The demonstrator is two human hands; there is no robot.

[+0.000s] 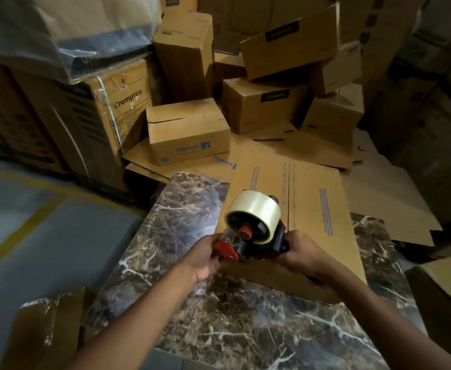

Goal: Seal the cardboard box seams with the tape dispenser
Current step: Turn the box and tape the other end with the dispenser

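Over the marble worktop, the right grip is clamped round the handle of the tape dispenser, the left grip pinching its red front. The flattened cardboard box lies beneath, long axis 12-to-6 o'clock; its seam runs toward 12 from the nearer right grip.

A dark marbled tabletop carries one flattened cardboard box, lying flat across it.

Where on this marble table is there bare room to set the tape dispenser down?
Bare marble table lies left of the flattened box, up to the table's left edge, and a wider patch lies between the box's near edge and you. A narrow strip shows right of the box. Beyond the far edge it is crowded with stacked boxes.
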